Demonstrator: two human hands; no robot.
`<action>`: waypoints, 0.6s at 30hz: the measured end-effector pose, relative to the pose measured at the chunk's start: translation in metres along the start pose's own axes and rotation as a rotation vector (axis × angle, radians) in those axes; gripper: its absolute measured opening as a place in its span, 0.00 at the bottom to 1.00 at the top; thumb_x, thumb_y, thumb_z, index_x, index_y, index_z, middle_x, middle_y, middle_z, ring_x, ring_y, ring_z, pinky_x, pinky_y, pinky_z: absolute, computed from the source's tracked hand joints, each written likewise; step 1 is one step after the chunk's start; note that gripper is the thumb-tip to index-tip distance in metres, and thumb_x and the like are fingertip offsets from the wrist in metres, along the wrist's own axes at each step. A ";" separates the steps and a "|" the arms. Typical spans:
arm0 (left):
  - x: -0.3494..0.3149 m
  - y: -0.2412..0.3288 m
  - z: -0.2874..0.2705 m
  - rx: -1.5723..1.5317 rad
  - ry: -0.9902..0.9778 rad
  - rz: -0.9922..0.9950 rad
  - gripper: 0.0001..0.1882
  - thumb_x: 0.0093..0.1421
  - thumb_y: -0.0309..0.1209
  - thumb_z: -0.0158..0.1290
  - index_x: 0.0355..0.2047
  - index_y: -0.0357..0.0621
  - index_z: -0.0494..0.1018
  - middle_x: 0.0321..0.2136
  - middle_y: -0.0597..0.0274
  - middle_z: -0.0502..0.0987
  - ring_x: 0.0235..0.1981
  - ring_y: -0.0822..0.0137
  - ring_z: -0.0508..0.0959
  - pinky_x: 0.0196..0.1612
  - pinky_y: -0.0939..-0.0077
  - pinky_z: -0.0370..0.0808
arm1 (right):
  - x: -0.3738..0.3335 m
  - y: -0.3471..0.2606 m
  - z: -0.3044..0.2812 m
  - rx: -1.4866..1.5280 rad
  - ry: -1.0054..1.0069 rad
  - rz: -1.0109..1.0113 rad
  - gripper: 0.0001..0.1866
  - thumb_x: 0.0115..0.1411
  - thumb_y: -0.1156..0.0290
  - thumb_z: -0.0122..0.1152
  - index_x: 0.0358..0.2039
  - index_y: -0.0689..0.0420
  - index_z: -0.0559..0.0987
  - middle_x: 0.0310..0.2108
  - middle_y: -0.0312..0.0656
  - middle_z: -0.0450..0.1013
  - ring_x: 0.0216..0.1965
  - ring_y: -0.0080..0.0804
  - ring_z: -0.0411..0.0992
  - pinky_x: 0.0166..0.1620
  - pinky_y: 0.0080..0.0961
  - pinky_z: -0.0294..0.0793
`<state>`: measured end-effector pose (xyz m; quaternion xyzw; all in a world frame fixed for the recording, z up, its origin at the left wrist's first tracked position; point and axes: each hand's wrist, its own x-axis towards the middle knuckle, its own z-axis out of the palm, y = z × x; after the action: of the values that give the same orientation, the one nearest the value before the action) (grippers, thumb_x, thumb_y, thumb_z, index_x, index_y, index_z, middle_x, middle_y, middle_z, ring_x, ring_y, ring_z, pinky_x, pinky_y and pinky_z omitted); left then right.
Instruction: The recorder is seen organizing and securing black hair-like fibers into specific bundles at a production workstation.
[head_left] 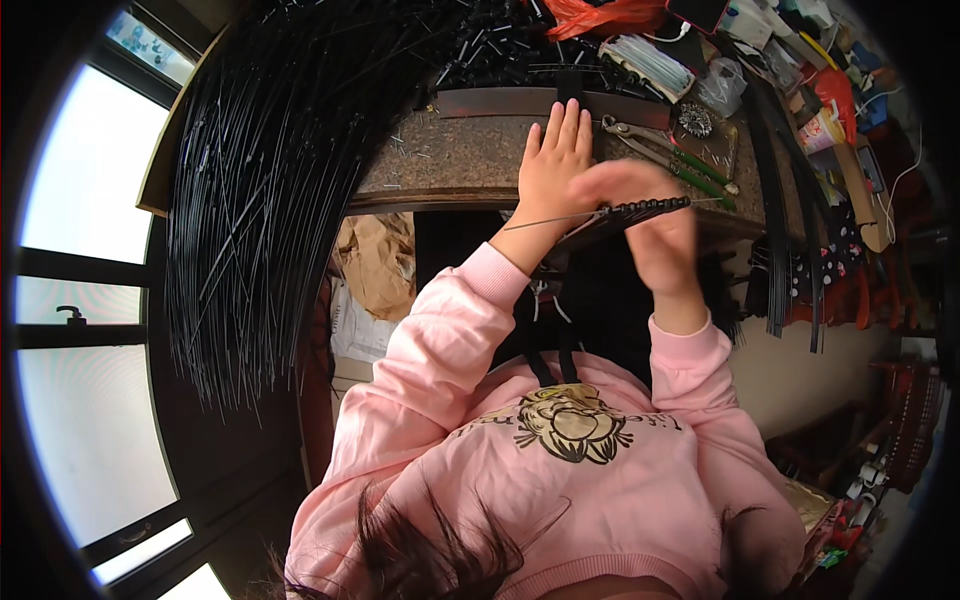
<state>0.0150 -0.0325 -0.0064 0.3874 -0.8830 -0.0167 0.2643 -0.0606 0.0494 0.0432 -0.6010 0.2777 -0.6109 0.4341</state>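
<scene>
My left hand (555,160) lies flat on the stone-like worktop, its fingers stretched toward a small black block (570,88) at a long metal strip (500,102). Just right of it is my right hand (662,225), raised at the worktop's near edge and smeared by motion. A black ridged rod (648,208) with thin wire ends runs across that hand, which appears to hold it; the exact grip is blurred. Pliers with green handles (690,165) rest to the right of my hands.
Long thin black rods (250,220) hang in a thick bundle off the left side. Short black pieces (480,50) are heaped at the back. Beyond the strip lie a red plastic bag (600,15) and a bundle of pale sticks (648,65). Black strips (775,200) hang at the right.
</scene>
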 end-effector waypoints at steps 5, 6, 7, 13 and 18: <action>0.003 -0.001 0.006 0.020 0.010 0.005 0.27 0.44 0.34 0.39 0.46 0.37 0.52 0.48 0.55 0.51 0.50 0.62 0.51 0.48 0.66 0.51 | 0.011 -0.036 0.005 -0.289 0.254 -0.352 0.20 0.47 0.59 0.47 0.29 0.66 0.63 0.22 0.41 0.59 0.20 0.23 0.56 0.25 0.15 0.57; 0.002 -0.001 0.009 0.010 0.046 0.006 0.27 0.44 0.33 0.40 0.46 0.37 0.52 0.48 0.55 0.52 0.50 0.61 0.52 0.48 0.65 0.51 | 0.011 -0.039 0.009 -0.284 0.245 -0.356 0.16 0.48 0.62 0.46 0.28 0.65 0.64 0.21 0.41 0.59 0.19 0.22 0.56 0.25 0.15 0.57; 0.003 0.000 0.008 0.011 0.046 0.010 0.27 0.44 0.33 0.40 0.46 0.37 0.52 0.48 0.55 0.52 0.50 0.61 0.52 0.48 0.65 0.51 | 0.011 -0.042 0.011 -0.277 0.236 -0.361 0.13 0.49 0.66 0.46 0.28 0.65 0.64 0.21 0.41 0.59 0.19 0.22 0.56 0.24 0.14 0.56; 0.005 0.000 0.009 0.017 0.037 0.010 0.27 0.44 0.33 0.40 0.46 0.37 0.52 0.48 0.55 0.52 0.50 0.62 0.51 0.48 0.66 0.51 | 0.006 -0.046 0.010 -0.147 0.221 -0.341 0.07 0.50 0.72 0.42 0.27 0.64 0.63 0.20 0.42 0.60 0.15 0.20 0.57 0.17 0.12 0.58; 0.006 -0.002 0.008 0.009 0.022 0.018 0.28 0.43 0.34 0.41 0.46 0.38 0.52 0.48 0.55 0.52 0.50 0.62 0.51 0.48 0.65 0.51 | 0.009 -0.049 0.015 -0.060 0.264 -0.375 0.07 0.50 0.74 0.41 0.27 0.65 0.63 0.15 0.43 0.64 0.13 0.22 0.61 0.17 0.13 0.61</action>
<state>0.0087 -0.0393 -0.0111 0.3809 -0.8836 -0.0063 0.2723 -0.0544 0.0671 0.0914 -0.5696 0.2336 -0.7456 0.2551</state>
